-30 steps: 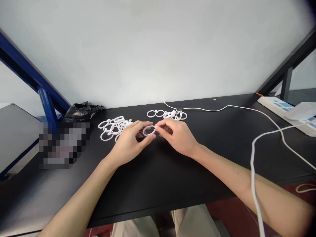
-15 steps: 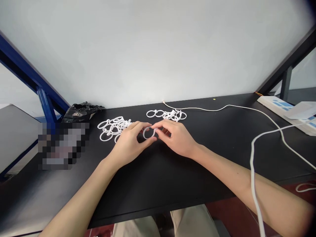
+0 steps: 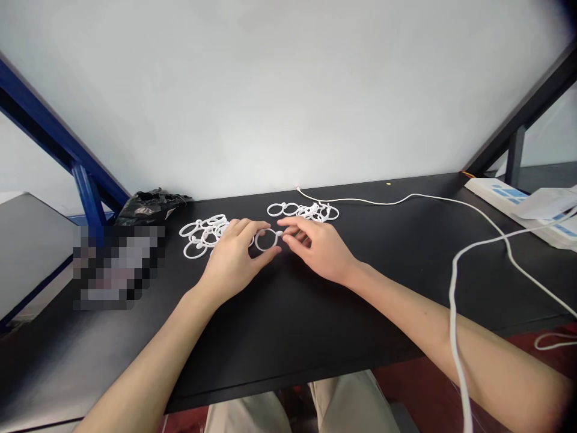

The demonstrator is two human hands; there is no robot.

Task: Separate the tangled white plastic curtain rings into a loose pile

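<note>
While the left hand (image 3: 232, 258) holds its half-open curl around a white ring (image 3: 276, 240), thumb and fingers at its edge, the right hand (image 3: 318, 248) has loosened: half a second ago its fingertips pinched the ring's right side; now thumb and forefinger stand parted, baring a small knob (image 3: 279, 234). Whether another finger touches it cannot be told. At left, pixelation masks an object (image 3: 119, 264); the left hand partly covers a ring pile (image 3: 198, 224). At right, a cord (image 3: 452, 288) leaves the frame.
</note>
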